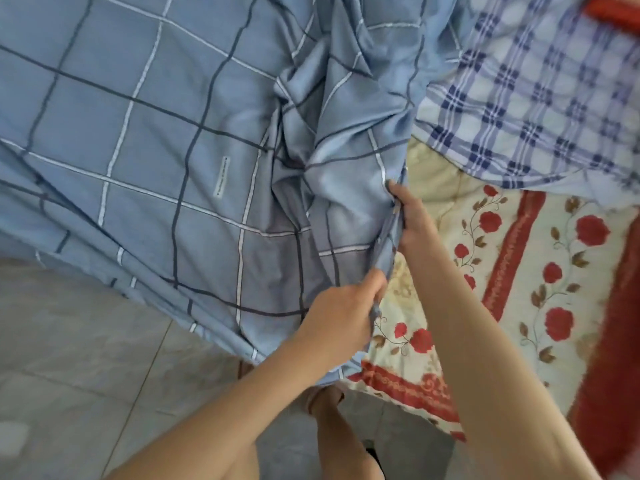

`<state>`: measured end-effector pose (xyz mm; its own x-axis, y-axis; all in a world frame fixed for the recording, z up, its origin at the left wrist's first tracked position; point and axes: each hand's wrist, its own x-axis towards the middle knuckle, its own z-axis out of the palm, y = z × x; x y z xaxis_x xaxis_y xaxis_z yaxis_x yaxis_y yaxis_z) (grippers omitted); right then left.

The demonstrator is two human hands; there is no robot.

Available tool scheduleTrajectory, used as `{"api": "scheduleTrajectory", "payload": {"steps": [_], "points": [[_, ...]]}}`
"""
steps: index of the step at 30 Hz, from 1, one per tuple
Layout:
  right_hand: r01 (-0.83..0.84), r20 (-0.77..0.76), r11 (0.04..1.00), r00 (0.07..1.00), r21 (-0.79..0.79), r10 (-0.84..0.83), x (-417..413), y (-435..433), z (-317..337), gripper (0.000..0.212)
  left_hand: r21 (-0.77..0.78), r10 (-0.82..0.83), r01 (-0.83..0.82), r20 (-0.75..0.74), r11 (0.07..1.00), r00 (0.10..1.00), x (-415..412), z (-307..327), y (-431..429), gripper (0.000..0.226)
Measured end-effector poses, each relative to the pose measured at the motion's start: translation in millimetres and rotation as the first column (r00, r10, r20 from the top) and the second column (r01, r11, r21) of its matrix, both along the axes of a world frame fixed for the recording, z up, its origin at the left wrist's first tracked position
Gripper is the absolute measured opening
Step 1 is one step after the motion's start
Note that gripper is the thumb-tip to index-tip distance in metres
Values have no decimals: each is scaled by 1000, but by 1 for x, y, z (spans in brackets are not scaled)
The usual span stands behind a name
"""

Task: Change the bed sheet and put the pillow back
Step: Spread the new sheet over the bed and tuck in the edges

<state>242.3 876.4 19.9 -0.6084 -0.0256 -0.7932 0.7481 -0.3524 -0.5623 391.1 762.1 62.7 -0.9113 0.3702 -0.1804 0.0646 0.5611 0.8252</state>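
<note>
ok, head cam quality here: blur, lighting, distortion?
Head view: soft daylight, no glare or hard shadows; the blue grid sheet lines bow from wide-angle distortion; left hand and right hand slightly motion-blurred; floral mattress softest at the right edge.

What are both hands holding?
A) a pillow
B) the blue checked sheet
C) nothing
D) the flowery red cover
B: the left hand and the right hand both pinch the edge of the blue sheet, beside the flowery cover.

Blue sheet [156, 140] label print — too small
</note>
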Motion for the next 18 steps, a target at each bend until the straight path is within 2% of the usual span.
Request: {"api": "scheduleTrajectory", "payload": {"steps": [4,7,9,10,13,16,18], "points": [[193,-51,956,981,223,-186,24,78,-5,33,-31,-162,163,22,986,986,6,6,44,15],[289,-123,876,957,386,-261,43,147,1,50,-112,-270,274,50,955,962,30,1,103,30],[323,-128,740,942,591,-309,56,201,3,39,-134,-347,351,54,927,936,49,-6,146,37],[352,-143,656,926,667,-350,63,228,5,35,-150,-393,407,113,901,912,59,-8,168,36],[427,-225,449,871,785,-437,90,312,8,9,-149,-514,568,290,809,807,84,-16,224,30],[481,-310,259,809,838,-499,132,389,9,7,-101,-617,713,429,693,660,103,-28,267,34],[484,-316,208,784,850,-534,163,427,6,22,-6,-645,758,522,652,559,110,-32,290,33]]}}
